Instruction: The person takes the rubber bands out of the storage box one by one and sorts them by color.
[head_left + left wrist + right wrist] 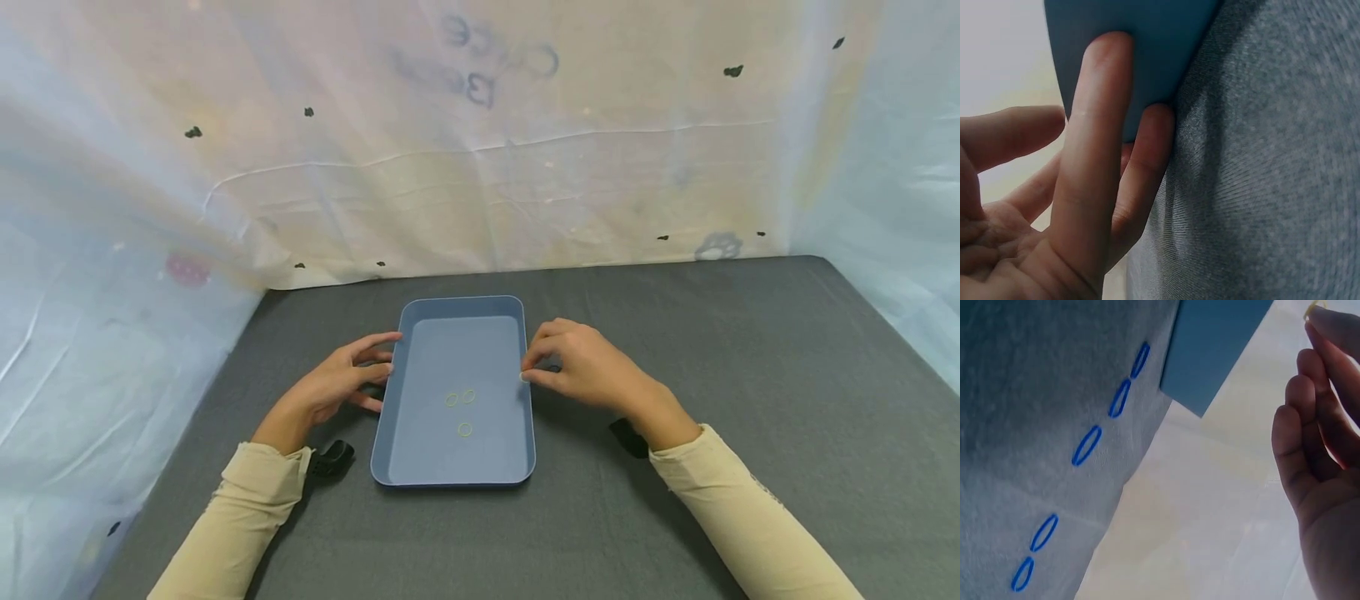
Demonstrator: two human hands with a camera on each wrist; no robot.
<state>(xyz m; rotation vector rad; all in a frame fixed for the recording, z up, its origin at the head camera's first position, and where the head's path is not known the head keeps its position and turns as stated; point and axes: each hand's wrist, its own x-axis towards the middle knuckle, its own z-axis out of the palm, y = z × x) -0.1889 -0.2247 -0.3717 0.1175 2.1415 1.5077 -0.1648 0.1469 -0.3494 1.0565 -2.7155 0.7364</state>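
Note:
A shallow blue-grey tray (pixel 457 467) lies lengthwise on the dark cloth, and three thin yellow rings (pixel 465 429) lie flat on its floor. Above its right rim, my right hand (pixel 581 362) pinches another thin yellow ring (pixel 1311 309) between thumb and index finger. The other fingers of that hand are bent in the right wrist view. On the opposite side my left hand (pixel 337 383) has its fingers spread, with fingertips (pixel 1110 50) resting against the outside of the tray's left wall.
Several blue rings (pixel 1087 445) lie in a loose row on the grey cloth (pixel 1035 425) beside the tray; in the head view the right hand hides most of them. A pale plastic sheet (pixel 480 200) hangs behind the table and along both sides.

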